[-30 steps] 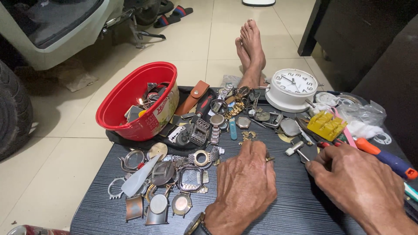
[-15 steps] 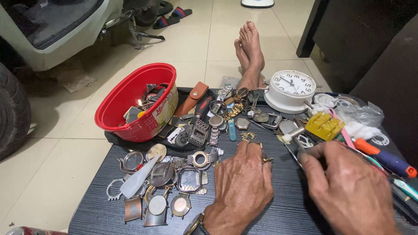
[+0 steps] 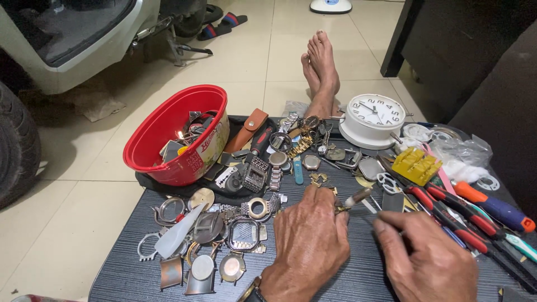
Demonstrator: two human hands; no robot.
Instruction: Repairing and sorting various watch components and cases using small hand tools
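At the far left, a dark tyre [image 3: 17, 145] and a white vehicle body [image 3: 72, 50] stand on the tiled floor. Next comes a red plastic bowl [image 3: 173, 134], tipped on its side at the back of the dark ribbed counter [image 3: 128, 263] and half full of watch scrap. In front of it lies a spread of bare watch cases [image 3: 224, 240], with a white plastic piece [image 3: 178, 237] laid across them. Behind, a brown leather pouch [image 3: 246, 130] leans near a heap of watches and bracelets [image 3: 291, 148].

The left hand [image 3: 310, 246] lies palm down on the counter, its fingers curled over something small at their tips; a bit of yellow metal shows there, probably a watch part, though the knuckles hide it. A second ago this hand lay flatter and lower in view, so it has crept forward and closed in on the piece.

The right hand [image 3: 428, 263] has shifted leftwards too, and its fingers now pinch a slim metal tool [image 3: 358, 198] whose tip meets the left fingertips (earlier it lay beside a small hammer-like tool instead). The work has gone from reaching to tool-on-part.

Further right sit a white alarm clock [image 3: 373, 120], a yellow block [image 3: 417, 166], red-handled pliers [image 3: 447, 212] and an orange-and-blue screwdriver [image 3: 492, 206].
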